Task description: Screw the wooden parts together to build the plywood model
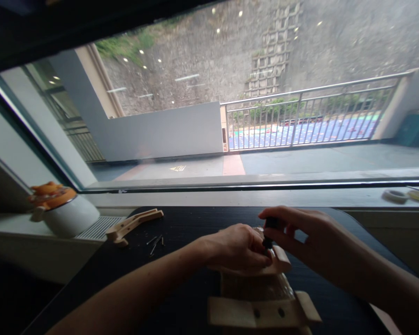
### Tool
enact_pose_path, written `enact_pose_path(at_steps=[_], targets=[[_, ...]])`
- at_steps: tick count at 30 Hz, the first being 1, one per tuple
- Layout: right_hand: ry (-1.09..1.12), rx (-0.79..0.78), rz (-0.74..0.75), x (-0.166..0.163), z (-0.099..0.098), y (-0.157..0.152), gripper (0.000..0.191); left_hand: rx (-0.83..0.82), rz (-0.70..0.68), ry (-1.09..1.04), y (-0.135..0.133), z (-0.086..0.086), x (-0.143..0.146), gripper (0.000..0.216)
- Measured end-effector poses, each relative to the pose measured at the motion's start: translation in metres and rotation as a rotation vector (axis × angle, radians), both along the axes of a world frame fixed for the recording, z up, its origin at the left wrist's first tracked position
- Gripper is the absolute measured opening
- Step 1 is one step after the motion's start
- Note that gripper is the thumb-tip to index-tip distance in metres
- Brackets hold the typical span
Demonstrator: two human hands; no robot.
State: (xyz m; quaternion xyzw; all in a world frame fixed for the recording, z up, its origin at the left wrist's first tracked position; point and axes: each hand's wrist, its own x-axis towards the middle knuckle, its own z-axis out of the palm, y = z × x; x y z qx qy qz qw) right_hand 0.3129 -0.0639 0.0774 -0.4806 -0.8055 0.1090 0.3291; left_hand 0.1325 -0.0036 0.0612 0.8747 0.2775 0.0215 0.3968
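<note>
In the head view, the work looks part done: a wooden frame (233,311) lies before the person on the table (195,223); a loose wooden piece (134,226) and a few screws (156,244) lie well apart from it, probably left to fit. The right hand (300,228) reaches in, fingers pinching a black tool (271,223); the left hand (237,244) lies palm down over the frame — fingers curled, their exact grip hidden.

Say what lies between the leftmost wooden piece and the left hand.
Head view: several small, thin pieces lie on the dark tabletop between that wooden piece and the left hand.
</note>
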Motion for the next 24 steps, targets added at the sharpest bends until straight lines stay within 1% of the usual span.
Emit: enact_pose_path(at_steps=[2, 5, 8, 12, 16, 19, 22, 24], targets=[[0.000, 0.021, -0.004, -0.0011, 0.0002, -0.0001, 0.021, -0.004, 0.013, 0.005, -0.0003, -0.0007, 0.0001, 0.016], [0.013, 0.045, 0.029, -0.0023, 0.0004, -0.0012, 0.027, -0.003, 0.008, -0.013, -0.0007, -0.0006, 0.0005, 0.015], [0.017, 0.035, 0.058, -0.0016, 0.0000, -0.0015, 0.024, -0.003, -0.007, -0.023, -0.0009, 0.0001, 0.0009, 0.015], [0.014, 0.049, 0.045, -0.0015, -0.0004, 0.0007, 0.022, 0.000, 0.004, 0.005, -0.0003, -0.0012, 0.0008, 0.017], [0.010, 0.055, 0.034, -0.0041, 0.0016, 0.0005, 0.026, -0.009, 0.006, 0.001, 0.0004, -0.0029, -0.0002, 0.017], [0.033, 0.051, 0.058, -0.0042, 0.0037, -0.0024, 0.032, -0.012, -0.010, -0.032, -0.0001, -0.0017, -0.0008, 0.017], [0.082, 0.032, 0.087, -0.0023, 0.0038, -0.0041, 0.030, 0.000, -0.016, -0.027, -0.0008, -0.0005, -0.0008, 0.016], [0.088, 0.026, 0.077, -0.0009, 0.0030, -0.0037, 0.028, 0.000, -0.012, -0.015, -0.0008, -0.0009, -0.0005, 0.016]])
